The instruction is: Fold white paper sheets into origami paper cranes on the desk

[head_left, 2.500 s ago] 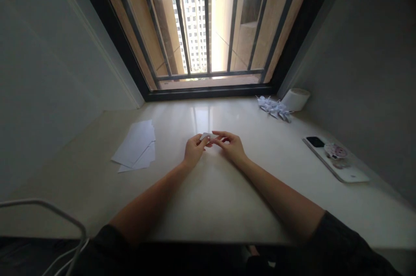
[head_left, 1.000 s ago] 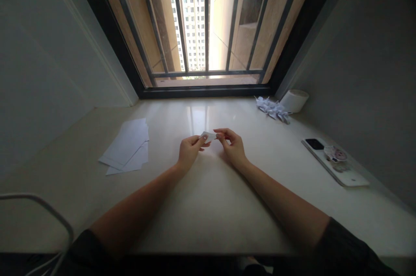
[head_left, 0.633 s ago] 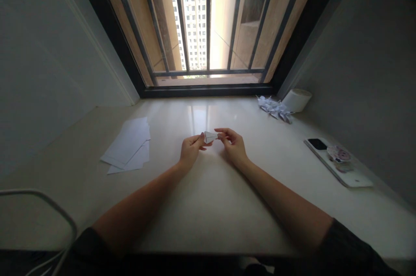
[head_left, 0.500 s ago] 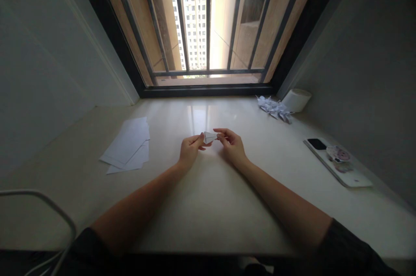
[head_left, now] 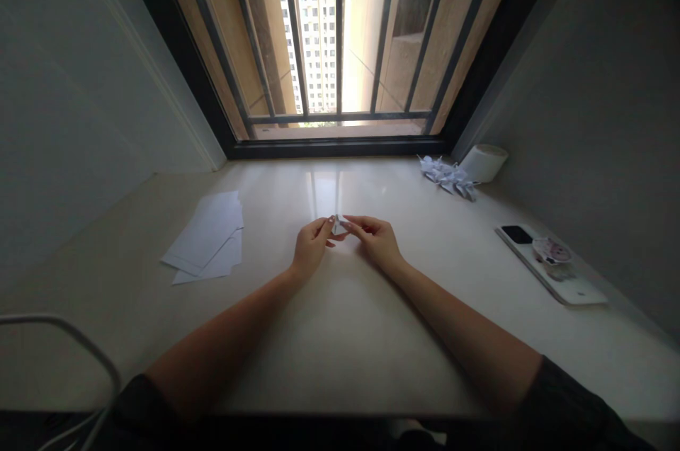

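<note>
My left hand and my right hand meet over the middle of the pale tabletop. Both pinch a small folded piece of white paper between thumb and fingertips, holding it just above the surface. Most of the paper is hidden by my fingers; only a small white tip shows between the two hands. Both forearms stretch out from dark sleeves at the near edge.
A fanned stack of white sheets lies at the left. Folded paper figures and a white roll sit at the back right. A white phone with a charm lies at the right. A barred window closes the far side.
My two hands have drawn closer together, and the folded paper shows less between the fingertips than before. The view has shifted slightly.
</note>
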### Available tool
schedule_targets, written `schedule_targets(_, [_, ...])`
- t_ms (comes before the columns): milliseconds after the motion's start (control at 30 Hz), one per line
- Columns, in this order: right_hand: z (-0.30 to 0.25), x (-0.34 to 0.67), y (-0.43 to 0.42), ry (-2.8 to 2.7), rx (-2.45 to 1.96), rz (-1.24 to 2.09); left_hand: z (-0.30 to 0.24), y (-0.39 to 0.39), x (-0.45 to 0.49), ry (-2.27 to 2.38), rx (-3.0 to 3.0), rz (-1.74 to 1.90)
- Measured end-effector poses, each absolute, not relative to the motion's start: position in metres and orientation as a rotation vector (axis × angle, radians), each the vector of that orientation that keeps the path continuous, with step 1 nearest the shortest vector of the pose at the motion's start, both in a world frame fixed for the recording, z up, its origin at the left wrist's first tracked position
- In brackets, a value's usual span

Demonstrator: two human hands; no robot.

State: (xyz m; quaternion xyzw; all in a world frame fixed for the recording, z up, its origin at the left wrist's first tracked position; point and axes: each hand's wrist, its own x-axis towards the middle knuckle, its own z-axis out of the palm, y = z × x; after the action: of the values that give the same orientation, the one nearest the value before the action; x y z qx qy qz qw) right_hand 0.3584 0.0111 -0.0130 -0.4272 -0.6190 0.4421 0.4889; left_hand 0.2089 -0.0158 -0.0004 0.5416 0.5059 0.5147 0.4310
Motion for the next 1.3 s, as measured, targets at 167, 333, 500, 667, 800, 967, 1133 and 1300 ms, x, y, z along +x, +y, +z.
schedule_targets(167, [-0.014, 0.359, 0.013, -1.433, -0.974, 1.138, -0.001, -0.017, 0.209, 1.275, 1.402, 1.279])
schedule_targets(333, [-0.017, 0.358, 0.015, -1.389, -0.968, 1.163, -0.002, -0.016, 0.209, 1.283, 1.387, 1.283])
schedule_targets(500, [-0.013, 0.358, 0.014, -1.485, -0.898, 1.192, -0.006, -0.012, 0.206, 1.278, 1.253, 1.348])
schedule_targets(667, [-0.008, 0.358, 0.011, -1.578, -0.866, 1.153, -0.006, -0.01, 0.204, 1.287, 1.203, 1.421])
schedule_targets(800, [-0.003, 0.361, 0.005, -1.635, -0.871, 0.903, -0.004, -0.011, 0.205, 1.272, 1.159, 1.438])
schedule_targets(967, [-0.002, 0.363, 0.001, -1.851, -0.847, 0.627, -0.005, -0.01, 0.204, 1.238, 1.071, 1.458])
schedule_targets(1133, [-0.007, 0.362, 0.001, -1.785, -0.944, 0.655, -0.003, -0.012, 0.203, 1.187, 1.11, 1.409])
schedule_targets(1300, [-0.006, 0.36, 0.0, -1.629, -1.003, 0.773, 0.001, -0.015, 0.206, 1.163, 1.263, 1.364])
